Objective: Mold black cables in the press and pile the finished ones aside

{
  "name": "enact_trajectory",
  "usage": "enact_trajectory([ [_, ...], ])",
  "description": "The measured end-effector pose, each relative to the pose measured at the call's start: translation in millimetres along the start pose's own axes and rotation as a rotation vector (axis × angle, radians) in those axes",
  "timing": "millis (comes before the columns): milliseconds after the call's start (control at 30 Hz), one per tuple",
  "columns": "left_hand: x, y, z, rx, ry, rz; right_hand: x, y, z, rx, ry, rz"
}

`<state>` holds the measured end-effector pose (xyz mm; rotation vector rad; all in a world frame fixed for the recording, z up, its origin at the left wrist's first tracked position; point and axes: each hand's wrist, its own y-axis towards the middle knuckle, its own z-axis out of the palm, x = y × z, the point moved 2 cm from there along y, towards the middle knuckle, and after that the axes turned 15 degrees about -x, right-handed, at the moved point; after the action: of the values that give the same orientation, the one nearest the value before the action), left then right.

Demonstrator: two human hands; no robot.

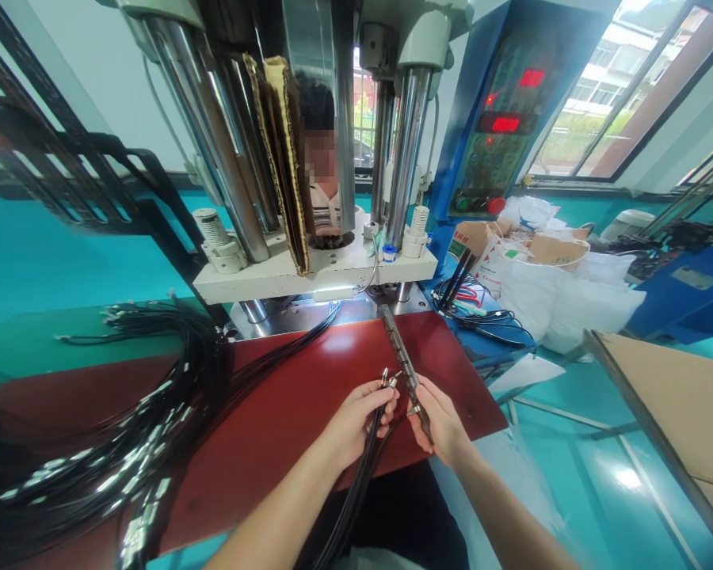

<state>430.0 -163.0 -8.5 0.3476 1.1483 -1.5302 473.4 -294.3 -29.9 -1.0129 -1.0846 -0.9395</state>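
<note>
Head view: right hand point(443, 423) near red mat edge point(486, 396)

Black cable bundle point(154, 412) crowding left, steel press columns point(409, 150) ahead, passage over red mat point(309, 380) between

We work on a dark red board point(326, 372), its far edge meeting a steel base plate point(285, 321). A heavy bundle of black cables point(154, 404) tipped with metal connectors lies across the board's left side, spilling past the near left corner and over the far left edge onto a green bench top point(24, 356). Beyond the board's far right corner, a blue bench point(493, 348) carries our loose coil of thin black wire point(481, 321), with a sheet of white paper point(526, 374) lying just beside its near edge.
</note>
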Motion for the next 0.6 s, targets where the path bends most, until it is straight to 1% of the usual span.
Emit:
enact_trajectory([
  [133, 0.9, 3.9, 1.0, -0.009, 0.027, -0.013, 2.6, -0.7, 0.2, 0.014, -0.010, 0.011],
  [200, 3.6, 5.8, 1.1, -0.028, 0.051, 0.003, 1.9, -1.0, -0.8, 0.019, -0.004, 0.011],
  [267, 6.0, 6.0, 0.9, -0.082, 0.120, 0.076, 0.1, -0.9, -2.2, 0.020, 0.007, 0.007],
  [333, 7.5, 4.4, 0.9, -0.148, 0.188, 0.179, -1.6, -0.8, -3.3, 0.018, 0.027, 0.001],
  [400, 8.5, 2.1, 1.3, -0.181, 0.202, 0.244, -2.1, -0.9, -3.6, 0.017, 0.049, -0.005],
  [467, 9.2, 0.7, 1.8, -0.178, 0.171, 0.237, -1.4, -1.4, -3.0, 0.025, 0.058, -0.008],
  [533, 9.2, 0.8, 2.3, -0.165, 0.158, 0.184, -0.1, -2.3, -1.9, 0.035, 0.052, -0.009],
  [600, 8.6, 1.8, 3.5, -0.157, 0.194, 0.128, 0.9, -3.1, -1.2, 0.042, 0.036, -0.006],
])
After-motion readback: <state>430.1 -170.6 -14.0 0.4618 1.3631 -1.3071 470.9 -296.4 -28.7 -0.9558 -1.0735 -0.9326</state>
